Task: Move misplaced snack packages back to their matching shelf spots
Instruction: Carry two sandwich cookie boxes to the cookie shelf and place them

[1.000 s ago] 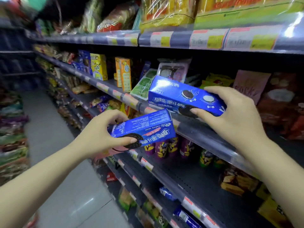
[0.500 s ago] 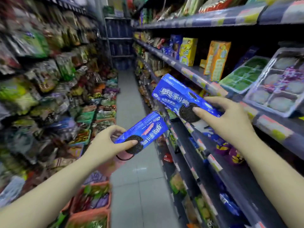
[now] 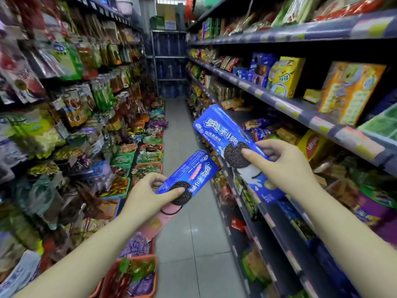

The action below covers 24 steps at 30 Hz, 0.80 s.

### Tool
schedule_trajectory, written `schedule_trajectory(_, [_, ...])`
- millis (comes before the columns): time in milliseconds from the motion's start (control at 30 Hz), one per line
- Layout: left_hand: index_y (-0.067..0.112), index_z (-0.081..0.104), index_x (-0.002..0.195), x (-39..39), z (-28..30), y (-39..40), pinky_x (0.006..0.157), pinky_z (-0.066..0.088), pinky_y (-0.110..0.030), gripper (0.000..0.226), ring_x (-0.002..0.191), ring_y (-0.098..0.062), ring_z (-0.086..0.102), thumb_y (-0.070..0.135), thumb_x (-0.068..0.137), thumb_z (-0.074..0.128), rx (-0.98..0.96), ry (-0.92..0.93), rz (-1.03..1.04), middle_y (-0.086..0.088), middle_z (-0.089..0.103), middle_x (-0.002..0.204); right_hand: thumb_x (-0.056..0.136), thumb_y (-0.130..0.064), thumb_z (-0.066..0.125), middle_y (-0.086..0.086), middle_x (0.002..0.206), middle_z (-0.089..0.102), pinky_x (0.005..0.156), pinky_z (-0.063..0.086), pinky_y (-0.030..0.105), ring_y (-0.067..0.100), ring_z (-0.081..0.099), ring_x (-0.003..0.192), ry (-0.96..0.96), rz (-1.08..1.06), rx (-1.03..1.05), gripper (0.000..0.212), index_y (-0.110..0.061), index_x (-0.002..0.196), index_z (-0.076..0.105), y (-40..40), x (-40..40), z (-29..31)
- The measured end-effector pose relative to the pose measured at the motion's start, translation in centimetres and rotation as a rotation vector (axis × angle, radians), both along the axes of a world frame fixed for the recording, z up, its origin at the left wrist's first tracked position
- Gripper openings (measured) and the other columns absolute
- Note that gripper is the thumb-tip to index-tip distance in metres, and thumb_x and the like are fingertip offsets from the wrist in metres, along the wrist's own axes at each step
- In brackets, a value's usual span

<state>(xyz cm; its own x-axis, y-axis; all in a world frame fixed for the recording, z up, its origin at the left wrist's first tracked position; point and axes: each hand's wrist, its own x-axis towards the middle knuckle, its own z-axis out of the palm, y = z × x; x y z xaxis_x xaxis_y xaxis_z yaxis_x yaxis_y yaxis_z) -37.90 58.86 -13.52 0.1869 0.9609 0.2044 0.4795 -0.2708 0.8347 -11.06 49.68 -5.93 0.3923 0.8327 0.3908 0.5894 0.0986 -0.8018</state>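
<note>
I hold two blue cookie boxes with a black sandwich cookie printed on them. My left hand (image 3: 148,195) grips the small blue box (image 3: 189,173) by its near end, tilted up toward the right, over the aisle floor. My right hand (image 3: 281,166) grips the large blue box (image 3: 225,134) around its middle, its long side slanting up to the left, just off the front of the right-hand shelves. The two boxes are close but apart. More blue cookie boxes (image 3: 256,69) stand further along on the upper right shelf (image 3: 285,106).
A narrow tiled aisle (image 3: 189,233) runs ahead between packed shelves. Hanging snack bags (image 3: 60,61) fill the left side, with baskets of snacks (image 3: 133,274) on the floor below. Yellow (image 3: 285,76) and orange (image 3: 348,91) boxes stand on the right shelf.
The view has swung left from the right shelf to look down the aisle. Both hands have come away from the shelf, still holding their boxes, the large one now slanting up-left.
</note>
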Motion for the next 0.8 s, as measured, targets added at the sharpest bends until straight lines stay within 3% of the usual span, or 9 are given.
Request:
schedule_trajectory(100, [0.024,0.065,0.085,0.4,-0.7,3.6,0.080,0.049,-0.026,0.061,0.087,-0.005,0.063,0.066,0.040,0.070,-0.015,-0.038,-0.012,0.011,0.068,0.089,0.070,-0.048,0.075,-0.010,0.072,0.068,0.042,0.045,0.015,-0.001,0.053,0.043,0.029,-0.019,-0.002,0.032,-0.023,0.089,0.070,3.1,-0.2,-0.8])
schedule_trajectory(167, [0.023,0.065,0.085,1.2,-1.3,6.0,0.077,0.047,-0.024,0.062,0.086,-0.005,0.064,0.066,0.040,0.070,-0.038,-0.063,-0.025,0.009,0.068,0.088,0.069,-0.048,0.076,-0.013,0.074,0.066,0.053,0.043,0.006,-0.009,0.056,0.057,-0.011,-0.049,-0.013,0.029,-0.026,0.087,0.069,5.3,0.2,-1.4])
schedule_trajectory(233, [0.022,0.065,0.085,2.1,-2.0,8.4,0.071,0.045,-0.020,0.062,0.079,-0.001,0.063,0.064,0.040,0.073,-0.067,-0.073,-0.035,0.009,0.069,0.085,0.068,-0.049,0.076,-0.014,0.075,0.065,0.059,0.043,0.007,-0.011,0.056,0.063,-0.024,-0.068,-0.021,0.029,-0.028,0.087,0.069,7.8,0.8,-1.9])
schedule_trajectory(333, [0.020,0.066,0.085,3.7,-3.4,12.3,0.065,0.045,-0.013,0.047,0.064,0.006,0.059,0.046,0.053,0.088,-0.108,-0.074,-0.029,0.005,0.070,0.082,0.067,-0.050,0.076,-0.015,0.074,0.064,0.059,0.042,0.007,-0.011,0.056,0.062,-0.026,-0.061,-0.025,0.030,-0.028,0.086,0.069,12.1,2.1,-2.4])
schedule_trajectory(433, [0.017,0.066,0.087,5.2,-4.0,16.7,0.065,0.046,-0.011,0.041,0.069,-0.002,0.061,0.035,0.058,0.090,-0.127,-0.088,0.003,0.004,0.069,0.082,0.067,-0.052,0.076,-0.016,0.071,0.066,0.057,0.043,0.006,-0.009,0.058,0.063,-0.043,-0.024,-0.014,0.027,-0.030,0.082,0.070,17.5,4.0,-2.5])
schedule_trajectory(567, [0.021,0.067,0.085,6.9,-2.6,23.8,0.074,0.052,-0.027,0.061,0.072,-0.010,0.065,0.059,0.039,0.080,-0.125,-0.134,0.077,0.005,0.070,0.081,0.063,-0.055,0.074,-0.012,0.073,0.070,0.062,0.048,0.019,-0.001,0.061,0.064,-0.014,0.039,0.023,0.033,-0.028,0.082,0.072,25.8,6.8,-1.7])
schedule_trajectory(667, [0.017,0.066,0.087,8.4,-0.1,29.4,0.068,0.049,-0.018,0.059,0.064,0.000,0.062,0.054,0.045,0.085,-0.095,-0.163,0.134,0.004,0.069,0.080,0.062,-0.056,0.076,-0.009,0.078,0.073,0.067,0.053,0.029,0.007,0.066,0.072,-0.006,0.081,0.042,0.036,-0.028,0.085,0.072,32.0,8.8,-0.4])
schedule_trajectory(733, [0.016,0.065,0.088,9.6,1.3,32.8,0.069,0.050,-0.020,0.063,0.067,-0.005,0.063,0.055,0.042,0.083,-0.066,-0.202,0.156,0.003,0.069,0.080,0.059,-0.062,0.073,-0.008,0.079,0.073,0.062,0.053,0.032,0.009,0.067,0.072,-0.003,0.112,0.061,0.042,-0.030,0.086,0.072,35.8,10.0,0.5])
schedule_trajectory(800, [0.014,0.065,0.088,10.8,1.9,35.9,0.067,0.049,-0.016,0.052,0.067,-0.006,0.062,0.043,0.052,0.089,-0.056,-0.228,0.172,0.004,0.067,0.079,0.058,-0.063,0.073,-0.008,0.078,0.073,0.057,0.052,0.033,0.008,0.065,0.067,0.025,0.133,0.069,0.044,-0.029,0.087,0.072,39.5,10.9,1.2])
